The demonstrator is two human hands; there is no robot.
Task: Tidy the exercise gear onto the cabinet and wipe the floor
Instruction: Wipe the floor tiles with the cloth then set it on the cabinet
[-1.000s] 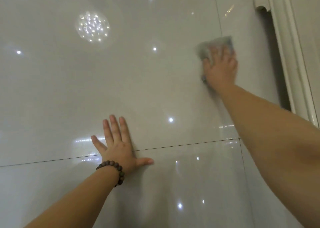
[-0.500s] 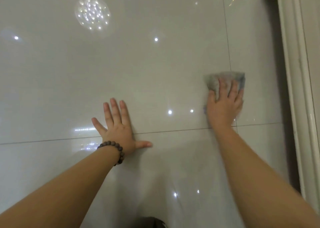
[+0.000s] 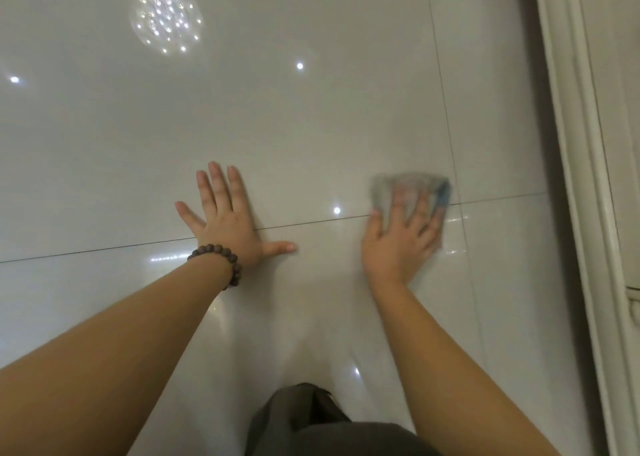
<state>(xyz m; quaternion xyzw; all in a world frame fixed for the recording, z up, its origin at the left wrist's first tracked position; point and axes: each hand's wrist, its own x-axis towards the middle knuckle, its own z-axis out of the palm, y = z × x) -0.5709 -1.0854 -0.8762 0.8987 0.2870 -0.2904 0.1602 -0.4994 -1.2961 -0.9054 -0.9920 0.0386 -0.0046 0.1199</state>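
A: A person kneels on a glossy pale-grey tiled floor (image 3: 311, 116), the right hand (image 3: 401, 244) pressing a blurred grey-and-blue wiping cloth (image 3: 408, 187) flat, fingers spread over it rather than curled round it.

B: What has changed?

A: A second ago that hand was stretched far out near the white moulded frame (image 3: 581, 178); it has since drawn the cloth back toward the body, and now sits just over the grout line (image 3: 311, 220) where two tiles meet. That reads as one pulling stroke nearly finished, so the wiping stage is in hand.

B: And the other hand?

A: The left hand (image 3: 225, 220), with a dark wooden bead bracelet (image 3: 221, 258) at the wrist, lies palm-down, fingers straight, thumb out, holding nothing. It has stayed planted across the same grout line as a brace.

B: The room?

A: The tile mirrors a round cluster ceiling light (image 3: 166, 19) and small spotlights. The white frame runs down the right edge. Dark clothing (image 3: 329, 428) shows at the bottom. No exercise gear or cabinet is in view.
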